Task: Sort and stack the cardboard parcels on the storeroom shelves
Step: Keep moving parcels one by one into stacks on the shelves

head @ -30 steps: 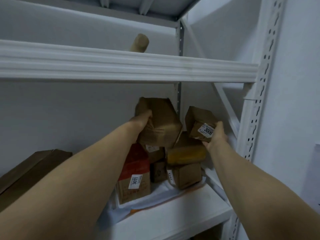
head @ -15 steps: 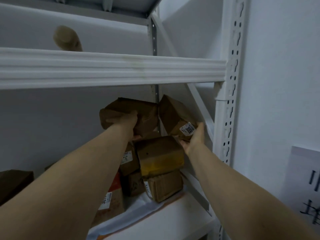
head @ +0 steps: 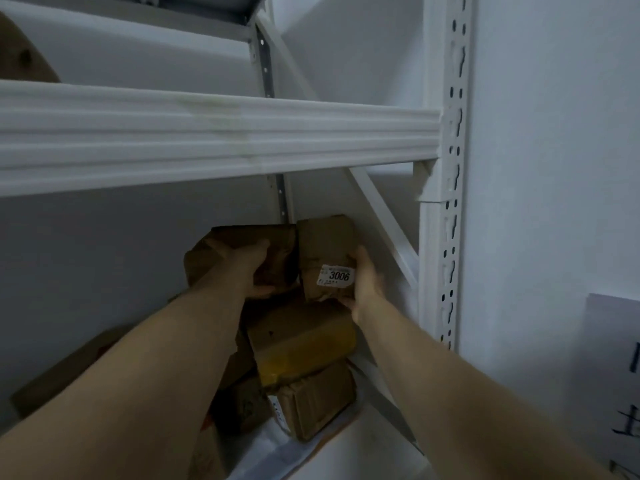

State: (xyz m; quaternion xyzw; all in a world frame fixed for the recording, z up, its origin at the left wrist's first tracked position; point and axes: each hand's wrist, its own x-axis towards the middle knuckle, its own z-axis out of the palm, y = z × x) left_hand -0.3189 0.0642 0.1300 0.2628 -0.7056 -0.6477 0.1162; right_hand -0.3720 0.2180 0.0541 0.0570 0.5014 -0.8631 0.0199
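Parcel 3006 (head: 323, 247) beside right fingers (head: 362, 263); dark parcel (head: 282, 258) under left fingers (head: 255, 246).

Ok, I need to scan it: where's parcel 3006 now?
Head view, right of centre: the right hand holds the 3006 parcel beside the darker parcel in the left hand, above the yellow-taped parcel.

A storeroom.
White metal shelving (head: 221, 133) with a slotted upright (head: 446, 209) stands against bare walls; labelled cardboard parcels (head: 304, 344) are piled in the shelf's right back corner.
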